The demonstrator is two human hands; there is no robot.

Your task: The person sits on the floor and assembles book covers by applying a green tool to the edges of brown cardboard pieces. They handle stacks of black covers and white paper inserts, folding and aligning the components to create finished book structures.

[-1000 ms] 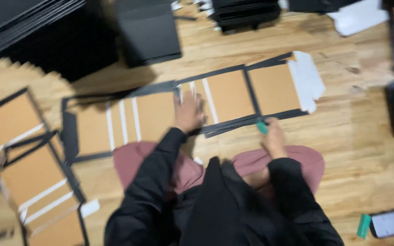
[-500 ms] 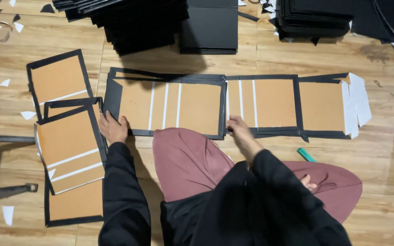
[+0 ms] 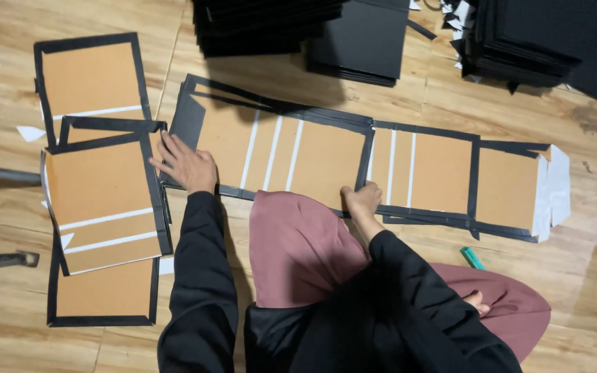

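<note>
bare floor (image 3: 409, 103) open above the long board (image 3: 326, 155) – hemmed by black stacks (image 3: 519, 34) behind, finished covers (image 3: 105, 200) crowding left.

Warm, fairly bright overhead light, sharp focus, soft shadows under the black stacks (image 3: 278, 27), no glare.

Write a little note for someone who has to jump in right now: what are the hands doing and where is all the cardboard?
Left hand: flat and open on the left end of the long black-edged cardboard strip lying on the wooden floor.
Right hand: pressing the strip's near edge by a black divider, holding nothing.
Finished-looking brown panels are piled at the left.
Black sheet stacks sit beyond the strip.
A green tool lies on the floor by the knee.
Done: panels joined with black edging and white tape lines.
Left: cannot tell; white paper still sticks out at the right end.
</note>
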